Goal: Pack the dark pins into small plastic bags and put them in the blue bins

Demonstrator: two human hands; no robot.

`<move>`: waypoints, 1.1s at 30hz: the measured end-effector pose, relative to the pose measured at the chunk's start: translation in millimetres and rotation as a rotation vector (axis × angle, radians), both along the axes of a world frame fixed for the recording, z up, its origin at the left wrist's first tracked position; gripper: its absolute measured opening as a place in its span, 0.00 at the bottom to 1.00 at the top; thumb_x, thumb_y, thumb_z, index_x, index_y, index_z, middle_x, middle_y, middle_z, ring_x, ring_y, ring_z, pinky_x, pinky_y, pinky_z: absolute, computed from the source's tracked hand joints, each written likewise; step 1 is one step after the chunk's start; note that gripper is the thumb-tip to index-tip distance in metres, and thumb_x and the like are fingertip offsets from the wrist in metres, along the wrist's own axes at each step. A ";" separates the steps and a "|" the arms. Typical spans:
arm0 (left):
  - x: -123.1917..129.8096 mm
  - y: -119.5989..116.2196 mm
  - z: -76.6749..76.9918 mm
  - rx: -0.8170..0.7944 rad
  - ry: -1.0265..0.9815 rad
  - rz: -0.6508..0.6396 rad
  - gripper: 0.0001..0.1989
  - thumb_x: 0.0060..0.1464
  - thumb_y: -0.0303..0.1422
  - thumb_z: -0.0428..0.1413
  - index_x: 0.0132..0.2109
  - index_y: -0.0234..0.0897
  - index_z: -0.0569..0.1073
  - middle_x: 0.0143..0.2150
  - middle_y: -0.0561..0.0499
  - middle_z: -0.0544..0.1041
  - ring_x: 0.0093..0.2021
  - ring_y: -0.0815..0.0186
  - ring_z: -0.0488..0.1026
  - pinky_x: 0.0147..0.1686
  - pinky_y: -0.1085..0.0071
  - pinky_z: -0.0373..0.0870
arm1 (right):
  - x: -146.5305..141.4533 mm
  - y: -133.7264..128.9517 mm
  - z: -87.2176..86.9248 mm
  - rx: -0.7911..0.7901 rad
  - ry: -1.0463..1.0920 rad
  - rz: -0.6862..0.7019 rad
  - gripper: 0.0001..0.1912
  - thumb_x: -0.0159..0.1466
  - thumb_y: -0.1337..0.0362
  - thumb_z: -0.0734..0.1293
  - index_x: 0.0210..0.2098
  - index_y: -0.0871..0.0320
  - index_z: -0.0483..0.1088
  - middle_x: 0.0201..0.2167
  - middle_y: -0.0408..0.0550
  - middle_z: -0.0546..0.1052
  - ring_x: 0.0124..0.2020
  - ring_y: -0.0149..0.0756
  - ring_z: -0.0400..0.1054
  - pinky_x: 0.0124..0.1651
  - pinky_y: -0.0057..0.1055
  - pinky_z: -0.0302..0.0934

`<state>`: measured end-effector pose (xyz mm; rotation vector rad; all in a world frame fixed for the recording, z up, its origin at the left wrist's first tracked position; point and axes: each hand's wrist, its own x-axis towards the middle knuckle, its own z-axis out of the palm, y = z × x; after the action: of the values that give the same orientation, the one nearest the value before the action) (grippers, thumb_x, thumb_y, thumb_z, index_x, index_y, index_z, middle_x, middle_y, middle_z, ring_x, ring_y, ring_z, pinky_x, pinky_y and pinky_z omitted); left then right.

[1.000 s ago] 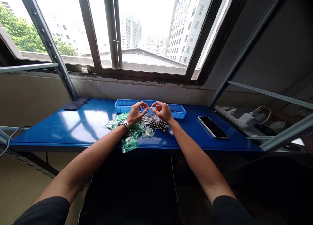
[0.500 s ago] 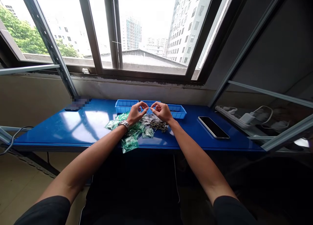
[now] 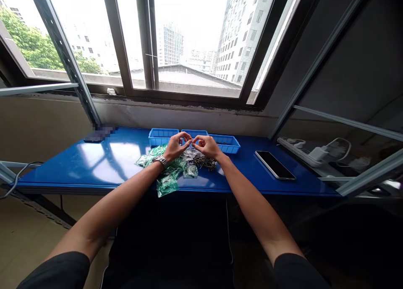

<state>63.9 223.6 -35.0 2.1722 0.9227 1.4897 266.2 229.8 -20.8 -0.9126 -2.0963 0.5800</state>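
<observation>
Inspection runs left to right across a blue metal table (image 3: 78, 175). One dark rectangular object (image 3: 100, 134) sits at the rear edge, pixelated and unidentifiable.

Next come at least four overlapping green-tinted plastic bags (image 3: 167, 186); the exact count cannot be determined. They lie at 7 o'clock from the left hand (image 3: 176, 148), which wears one steel link wristwatch (image 3: 160, 160) and is pinched thumb to forefinger. The right hand (image 3: 208, 147) is pinched the same way. Compared with the earlier frames, the hands have closed inward, and their fingertips (image 3: 191, 141) now meet above the table. A thin item may be held there, but it is too small to confirm.

Three open blue plastic trays stand in a row at 12 o'clock from the hands: left tray (image 3: 159, 136), middle tray (image 3: 194, 133), right tray (image 3: 228, 144). One heap of thin dark metal pins (image 3: 204, 162), too numerous to count, lies at 6 o'clock from the right hand, beside one clear plastic bag (image 3: 190, 170).

Farther right are one black smartphone (image 3: 275, 165) on the table, then one white power strip (image 3: 294, 148) beyond it.
</observation>
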 end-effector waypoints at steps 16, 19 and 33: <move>-0.6 -1.6 0.1 -0.027 0.037 0.046 0.07 0.64 0.36 0.56 0.45 0.38 0.75 0.38 0.48 0.80 0.38 0.63 0.76 0.35 0.68 0.68 | 79.7 12.6 21.1 0.067 -0.207 -0.788 0.14 0.62 0.52 0.72 0.29 0.57 0.80 0.29 0.53 0.79 0.32 0.43 0.71 0.34 0.34 0.58; -0.9 -1.9 0.4 -0.023 0.056 0.054 0.07 0.64 0.35 0.56 0.44 0.38 0.76 0.38 0.48 0.80 0.39 0.63 0.76 0.35 0.68 0.68 | 71.6 3.9 25.9 0.045 -0.160 -0.617 0.18 0.64 0.50 0.69 0.28 0.58 0.79 0.28 0.52 0.79 0.30 0.40 0.71 0.34 0.33 0.59; 0.0 -1.7 -0.5 -0.003 0.092 0.048 0.07 0.63 0.31 0.55 0.38 0.36 0.77 0.34 0.49 0.80 0.33 0.65 0.74 0.32 0.70 0.65 | 72.0 -52.0 25.5 -0.189 -0.633 -0.379 0.12 0.61 0.54 0.71 0.31 0.56 0.81 0.29 0.48 0.79 0.31 0.36 0.70 0.28 0.30 0.53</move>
<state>63.9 221.9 -35.5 2.2482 1.0134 1.4194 338.2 177.8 4.7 -1.7328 -2.3329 0.3104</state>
